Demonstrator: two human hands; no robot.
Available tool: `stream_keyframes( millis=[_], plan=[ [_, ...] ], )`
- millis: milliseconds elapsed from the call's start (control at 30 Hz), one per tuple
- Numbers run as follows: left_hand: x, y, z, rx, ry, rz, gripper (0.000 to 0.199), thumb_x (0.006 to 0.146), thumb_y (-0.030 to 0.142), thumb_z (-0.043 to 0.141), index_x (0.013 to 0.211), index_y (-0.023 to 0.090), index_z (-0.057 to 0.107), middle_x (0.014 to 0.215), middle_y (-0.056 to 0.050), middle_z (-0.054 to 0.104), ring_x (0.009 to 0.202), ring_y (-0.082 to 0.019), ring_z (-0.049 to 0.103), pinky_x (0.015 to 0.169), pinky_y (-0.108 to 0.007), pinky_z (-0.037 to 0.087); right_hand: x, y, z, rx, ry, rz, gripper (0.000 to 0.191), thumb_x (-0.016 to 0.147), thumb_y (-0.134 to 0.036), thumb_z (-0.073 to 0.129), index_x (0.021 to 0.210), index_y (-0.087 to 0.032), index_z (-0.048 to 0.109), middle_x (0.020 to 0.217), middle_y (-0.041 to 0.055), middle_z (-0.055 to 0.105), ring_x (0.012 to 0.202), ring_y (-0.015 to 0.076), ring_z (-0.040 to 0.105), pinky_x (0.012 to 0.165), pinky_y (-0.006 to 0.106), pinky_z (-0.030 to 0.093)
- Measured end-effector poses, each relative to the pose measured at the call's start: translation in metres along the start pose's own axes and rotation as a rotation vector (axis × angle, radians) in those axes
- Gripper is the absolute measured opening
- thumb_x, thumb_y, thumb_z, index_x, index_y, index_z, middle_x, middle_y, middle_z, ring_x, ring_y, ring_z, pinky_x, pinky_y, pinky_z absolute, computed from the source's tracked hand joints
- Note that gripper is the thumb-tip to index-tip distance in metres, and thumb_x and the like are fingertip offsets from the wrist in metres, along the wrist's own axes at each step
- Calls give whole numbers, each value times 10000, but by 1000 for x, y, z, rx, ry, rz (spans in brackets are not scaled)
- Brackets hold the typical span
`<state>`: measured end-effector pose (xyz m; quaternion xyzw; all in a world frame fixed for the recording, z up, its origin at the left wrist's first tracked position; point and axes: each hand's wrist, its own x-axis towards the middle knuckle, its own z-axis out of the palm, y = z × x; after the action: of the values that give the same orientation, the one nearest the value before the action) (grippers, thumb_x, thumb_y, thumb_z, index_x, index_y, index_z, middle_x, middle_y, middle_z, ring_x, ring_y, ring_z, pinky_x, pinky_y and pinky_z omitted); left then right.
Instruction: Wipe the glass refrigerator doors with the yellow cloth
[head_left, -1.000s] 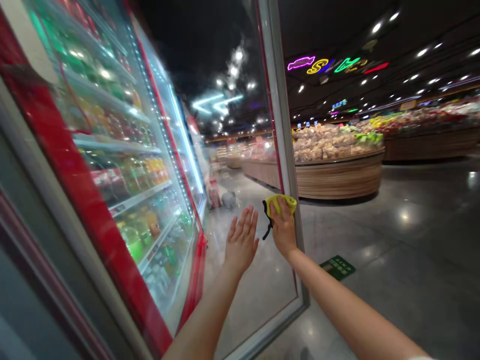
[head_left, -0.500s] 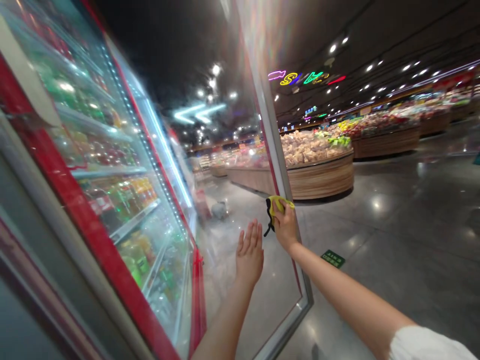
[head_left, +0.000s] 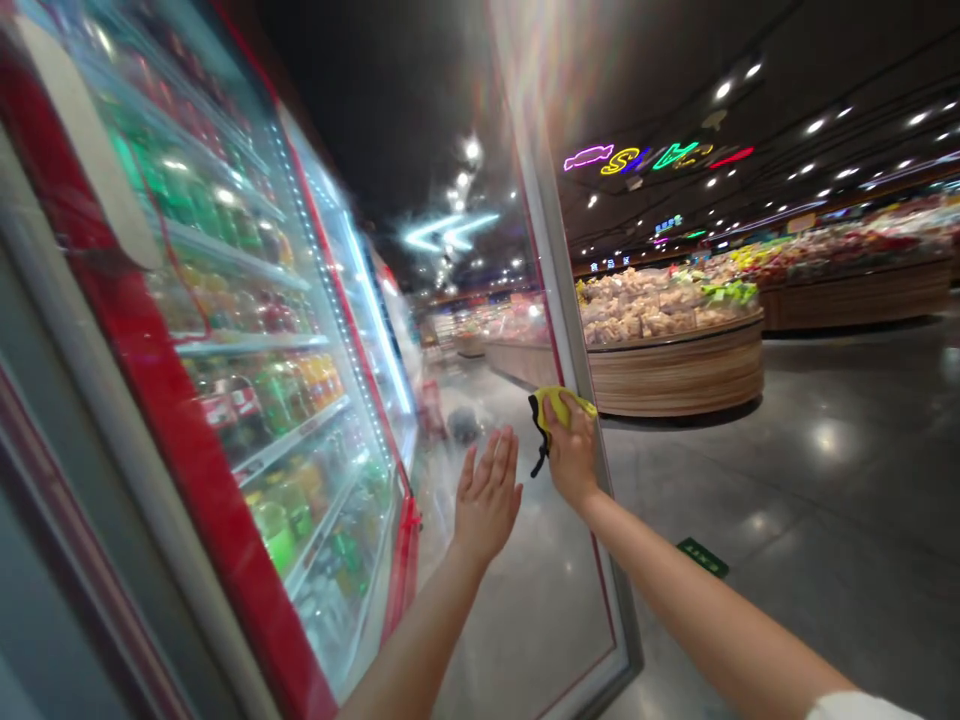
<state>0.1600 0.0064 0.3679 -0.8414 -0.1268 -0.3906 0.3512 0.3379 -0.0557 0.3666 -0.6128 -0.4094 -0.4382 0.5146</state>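
My right hand point(head_left: 573, 450) holds a yellow cloth point(head_left: 559, 405) with a dark edge and a dangling black loop. It presses the cloth at the metal frame point(head_left: 564, 290) of an open glass door. To its left, my left hand point(head_left: 489, 497) is raised with fingers stretched out and nothing in it, close to the door's glass pane point(head_left: 547, 600). Whether that palm touches the glass I cannot tell. On the left stands the lit drinks fridge with its red frame point(head_left: 202, 500); rows of bottles point(head_left: 281, 515) fill its shelves.
Beyond the door, a wood-sided produce stand point(head_left: 675, 370) sits on the grey shop floor, with further stands behind it. A green exit sign point(head_left: 703, 557) is set on the floor at right. Neon signs point(head_left: 637, 158) hang from the dark ceiling.
The camera view has turned slightly left, so the background shifts right. My left hand has moved a little left, away from my right hand. The cloth stays at the door frame.
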Motion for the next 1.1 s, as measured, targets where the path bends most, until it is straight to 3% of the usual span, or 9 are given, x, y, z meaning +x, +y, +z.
stream_keyframes(
  millis=[133, 333, 533, 633, 700, 800, 900, 1000, 1100],
  plan=[
    [4, -3, 1, 21, 5, -24, 819, 1006, 367, 496, 1632, 140, 19, 1667, -81, 249, 1577, -196, 116, 1301, -420, -74, 12, 4, 3, 17, -38, -33, 537, 978, -125, 411, 1474, -271, 557, 1554, 133, 483, 1433, 313, 440, 1163, 525, 408],
    [0, -15, -9, 43, -42, -110, 854, 997, 351, 515, 1631, 147, -19, 1680, -100, 212, 1579, -226, 121, 1312, -465, 23, -27, 21, 9, 82, -185, -171, 618, 951, -55, 408, 1484, -343, 529, 1609, 29, 444, 1511, 254, 363, 1190, 485, 421],
    [-12, -30, -21, 56, -41, -189, 924, 961, 368, 585, 1637, 157, -7, 1686, -123, 198, 1581, -258, 124, 1307, -509, 75, 8, -7, 29, 183, -73, -94, 589, 972, -83, 391, 1523, -268, 479, 1655, 67, 358, 1571, 252, 207, 1229, 519, 356],
    [-25, -36, -25, 63, -58, -227, 933, 946, 357, 607, 1641, 163, 16, 1690, -132, 189, 1582, -275, 111, 1301, -542, 70, -7, -7, 25, 204, -194, -259, 572, 971, -171, 503, 1529, -290, 466, 1651, 58, 370, 1571, 259, 208, 1231, 539, 349],
    [-36, -39, -29, 65, -77, -229, 942, 938, 354, 615, 1642, 164, 19, 1691, -137, 187, 1582, -284, 99, 1297, -556, 77, -22, 3, 22, 230, -253, -360, 576, 955, -138, 514, 1506, -307, 496, 1626, 46, 417, 1556, 252, 259, 1222, 536, 368],
    [-52, -46, -35, 67, -95, -218, 959, 931, 350, 623, 1643, 174, 6, 1693, -135, 179, 1582, -284, 87, 1297, -547, 110, -24, 10, 29, 242, -149, -249, 626, 940, -42, 409, 1508, -292, 493, 1619, 57, 425, 1561, 239, 244, 1217, 551, 371],
    [-62, -53, -41, 69, -91, -234, 967, 929, 331, 627, 1643, 191, -9, 1698, -127, 162, 1581, -290, 81, 1292, -546, 149, -10, -13, 45, 238, -68, -120, 657, 926, -16, 371, 1528, -261, 465, 1648, 81, 370, 1580, 241, 168, 1236, 569, 329],
    [-68, -58, -45, 69, -89, -246, 969, 928, 306, 625, 1642, 197, -21, 1701, -126, 152, 1581, -295, 79, 1285, -545, 178, -12, -43, 53, 281, -143, -248, 657, 907, -1, 413, 1494, -279, 512, 1629, 64, 409, 1573, 227, 200, 1248, 533, 325],
    [-75, -62, -47, 76, -98, -259, 986, 921, 309, 634, 1641, 191, -28, 1703, -122, 148, 1582, -297, 75, 1287, -542, 174, -29, -50, 49, 328, -189, -367, 644, 895, 15, 431, 1425, -317, 586, 1557, 26, 516, 1535, 204, 311, 1228, 489, 378]
  ],
)
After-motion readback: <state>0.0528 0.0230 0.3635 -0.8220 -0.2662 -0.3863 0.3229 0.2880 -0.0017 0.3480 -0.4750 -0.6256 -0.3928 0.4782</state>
